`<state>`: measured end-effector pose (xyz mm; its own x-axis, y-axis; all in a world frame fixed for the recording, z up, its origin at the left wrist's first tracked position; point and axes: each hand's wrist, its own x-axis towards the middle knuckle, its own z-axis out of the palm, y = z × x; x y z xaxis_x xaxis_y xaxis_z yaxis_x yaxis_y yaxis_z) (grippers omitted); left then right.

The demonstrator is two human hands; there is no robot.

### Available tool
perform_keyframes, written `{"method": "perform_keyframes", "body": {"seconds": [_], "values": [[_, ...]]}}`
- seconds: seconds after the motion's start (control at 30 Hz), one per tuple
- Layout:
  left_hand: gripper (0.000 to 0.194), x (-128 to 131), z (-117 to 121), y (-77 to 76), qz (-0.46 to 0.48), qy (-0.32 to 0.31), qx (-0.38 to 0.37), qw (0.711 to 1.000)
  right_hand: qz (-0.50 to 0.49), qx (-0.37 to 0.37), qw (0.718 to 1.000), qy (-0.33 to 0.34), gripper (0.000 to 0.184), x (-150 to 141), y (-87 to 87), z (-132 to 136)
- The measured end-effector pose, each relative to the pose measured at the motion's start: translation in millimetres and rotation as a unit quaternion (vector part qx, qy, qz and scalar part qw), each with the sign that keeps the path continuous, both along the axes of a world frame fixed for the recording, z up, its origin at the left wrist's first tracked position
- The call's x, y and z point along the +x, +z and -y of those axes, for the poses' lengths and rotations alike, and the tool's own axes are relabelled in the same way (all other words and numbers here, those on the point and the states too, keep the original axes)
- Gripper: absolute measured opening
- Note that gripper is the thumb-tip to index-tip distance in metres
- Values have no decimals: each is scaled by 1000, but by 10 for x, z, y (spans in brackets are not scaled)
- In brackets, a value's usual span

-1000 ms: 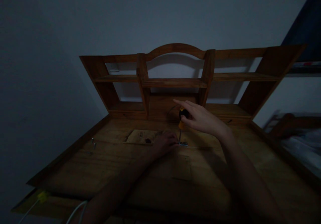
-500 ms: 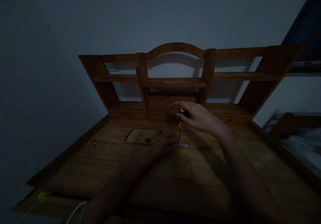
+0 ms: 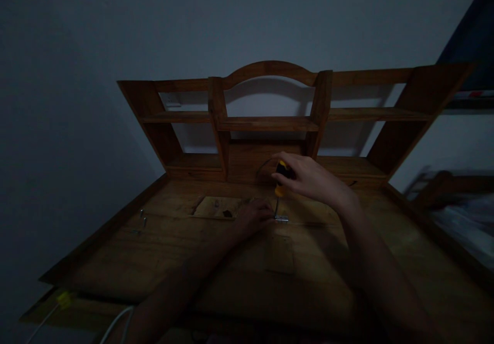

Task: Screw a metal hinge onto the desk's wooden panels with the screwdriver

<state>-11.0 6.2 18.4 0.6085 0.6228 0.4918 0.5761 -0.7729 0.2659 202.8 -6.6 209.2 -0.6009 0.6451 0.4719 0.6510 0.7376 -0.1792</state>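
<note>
My right hand (image 3: pixel 304 177) is wrapped round the yellow and black handle of a screwdriver (image 3: pixel 283 175). Its shaft points down, almost upright, with the tip on the left part of a small metal hinge (image 3: pixel 282 219) on the wooden desktop (image 3: pixel 173 256). My left hand (image 3: pixel 254 215) rests low on the wood, fingers bent and pinched at the hinge's left end beside the screwdriver tip. Those fingertips are dim, so whether a screw is between them is hidden. A rough, pale recess (image 3: pixel 216 207) in the wood lies just left of my left hand.
Several small screws (image 3: pixel 144 222) lie on the left of the desktop. A wooden shelf unit (image 3: pixel 268 124) stands along the back against the wall. At the lower left are a yellow object (image 3: pixel 65 299) with a cord and a white cable (image 3: pixel 116 323).
The view has shifted slightly. My right hand has turned a little with the screwdriver handle, while the tip stays at the hinge. My left hand holds its place.
</note>
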Motion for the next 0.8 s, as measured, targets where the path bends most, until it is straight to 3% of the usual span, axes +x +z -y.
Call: {"method": "perform_keyframes", "body": {"seconds": [0.1, 0.23, 0.3, 0.5, 0.7, 0.8], "values": [[20, -4, -10, -9, 2, 2, 0, 1000, 7, 8, 1000, -28, 42, -10, -7, -9], [19, -4, -11, -12, -1, 1, -7, 1000, -4, -2, 999, 45, 52, 17, 2, -23], [19, -1, -11, -10, 2, 0, -8, 1000, -5, 1, 998, 56, 47, 16, 6, -19], [19, 6, -11, -6, 16, -8, -3, 1000, 14, 32, 999, -28, 38, -11, 22, 10], [18, 3, 2, -4, 16, -2, -12, 1000, -5, 1, 999, 43, 44, 26, 75, 36], [18, 3, 5, 2, 19, -10, -17, 1000, 5, 18, 1000, -4, 33, -8, 64, 27]]}}
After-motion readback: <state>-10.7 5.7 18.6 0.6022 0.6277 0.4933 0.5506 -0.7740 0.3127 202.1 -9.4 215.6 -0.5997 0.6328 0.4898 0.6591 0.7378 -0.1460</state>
